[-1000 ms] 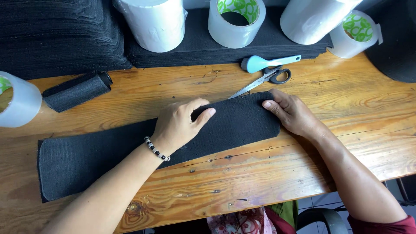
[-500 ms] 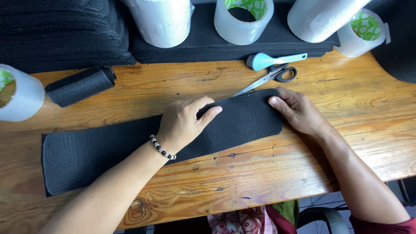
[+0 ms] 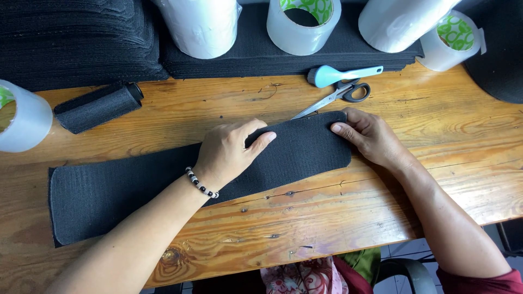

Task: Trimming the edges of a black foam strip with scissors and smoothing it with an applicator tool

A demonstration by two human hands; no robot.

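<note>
A: What is being pressed on the wooden table [image 3: 338, 228]?

B: A long black ribbed fabric strip [image 3: 109, 193] is laid flat across the table, slanting from the near left up to the far right. Its rounded right end is found just beside the scissors [image 3: 332, 98].

A: How is the left hand [image 3: 231, 152] placed?

B: It is spread palm down on the middle of the strip, fingers extended and flat, nothing being gripped. A beaded bracelet [image 3: 200, 183] is worn at its wrist.

A: And the right hand [image 3: 370, 136]?

B: It is set at the strip's right end, open, with the fingers lying over the edge of the fabric. Whether the edge is pinched underneath cannot be told.

A: What is seen beyond the hands?

B: The scissors are laid with their tips touching or just over the far edge of the strip, and a light blue-handled brush [image 3: 340, 75] is placed just beyond them. Further back, 2 rolls of clear tape [image 3: 302, 24] with green inner cores and 2 large white rolls [image 3: 201, 24] are stood on stacks of black fabric [image 3: 76, 43]. At the far left, a rolled-up black strip [image 3: 98, 107] is laid on the table, and another tape roll [image 3: 19, 117] is seen at the left edge.
</note>
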